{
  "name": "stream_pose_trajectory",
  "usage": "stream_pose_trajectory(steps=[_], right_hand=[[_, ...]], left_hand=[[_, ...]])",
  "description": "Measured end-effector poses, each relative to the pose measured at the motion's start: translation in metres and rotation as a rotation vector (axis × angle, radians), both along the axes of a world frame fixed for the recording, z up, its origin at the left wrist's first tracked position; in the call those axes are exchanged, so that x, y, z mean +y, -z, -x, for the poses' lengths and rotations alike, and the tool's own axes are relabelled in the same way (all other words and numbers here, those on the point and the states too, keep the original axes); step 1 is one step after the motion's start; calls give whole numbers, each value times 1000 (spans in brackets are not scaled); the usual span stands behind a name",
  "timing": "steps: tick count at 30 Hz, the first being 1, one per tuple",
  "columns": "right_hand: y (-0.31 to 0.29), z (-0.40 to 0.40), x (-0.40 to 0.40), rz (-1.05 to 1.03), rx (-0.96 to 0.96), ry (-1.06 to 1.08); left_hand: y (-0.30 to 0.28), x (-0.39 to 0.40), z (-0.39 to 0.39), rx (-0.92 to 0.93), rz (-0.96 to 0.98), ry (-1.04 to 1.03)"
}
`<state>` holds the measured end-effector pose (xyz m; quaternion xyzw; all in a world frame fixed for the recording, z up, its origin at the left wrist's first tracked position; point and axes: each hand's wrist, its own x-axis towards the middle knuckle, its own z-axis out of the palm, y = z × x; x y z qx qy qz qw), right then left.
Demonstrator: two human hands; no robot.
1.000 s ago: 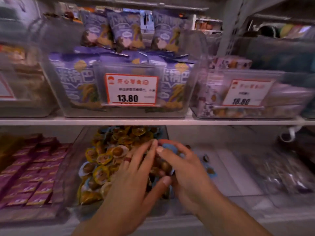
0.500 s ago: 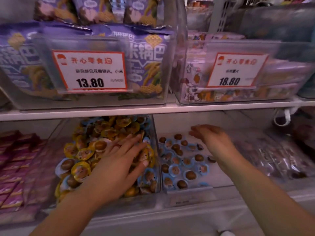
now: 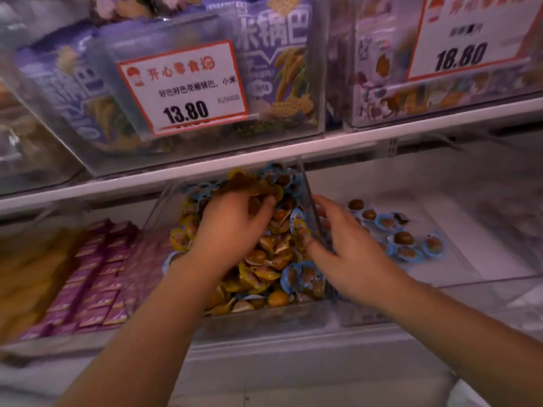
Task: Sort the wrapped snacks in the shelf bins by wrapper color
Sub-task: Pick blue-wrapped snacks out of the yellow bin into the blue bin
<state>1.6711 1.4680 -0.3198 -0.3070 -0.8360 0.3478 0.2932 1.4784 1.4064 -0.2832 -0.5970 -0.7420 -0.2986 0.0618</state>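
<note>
Lower shelf: right hand (image 3: 346,248) back at mixed bin (image 3: 264,318).

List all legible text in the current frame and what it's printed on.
"开心零食坊", "13.80": left price card on the clear upper bin; its middle line and "元/500克" are only partly legible.
"18.80": right price card; the red header and line above it are blurred.
"米锅巴": purple snack bag behind the left card.
Candy wrappers and pink packs: print too small to read.
</note>
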Motion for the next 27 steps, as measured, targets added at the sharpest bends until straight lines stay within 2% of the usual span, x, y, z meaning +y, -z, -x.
stream_pose_trajectory(steps=[1, 3, 5, 7, 11, 13, 17, 20, 23, 25, 27], right_hand=[[0, 0, 0, -6, -4, 6], [0, 1, -1, -16, 5, 21], [0, 1, -2, -29, 11, 32], [0, 2, -3, -38, 11, 37], [-1, 1, -3, -53, 1, 32], [-1, 1, -2, -45, -10, 30], [1, -1, -2, -36, 4, 8], [1, -1, 0, -26, 10, 6], [0, 0, 0, -6, 20, -4], [-5, 0, -2, -41, 47, 19], [-14, 1, -6, -157, 127, 57]], left_hand=[[-2, 18, 4, 49, 36, -43], [-7, 55, 9, 89, 226, -70], [-9, 82, 12, 56, 387, -5], [-3, 98, 15, 123, 456, 36], [3, 103, 13, 317, 484, 7], [1, 94, 15, 347, 438, 88], [-2, 58, 18, 238, 341, 267], [-9, 23, 20, 30, 223, 172], [-17, -11, 12, -337, 23, 25], [-20, -27, 3, -807, -155, -53], [-24, -43, -5, -1413, -327, -42]])
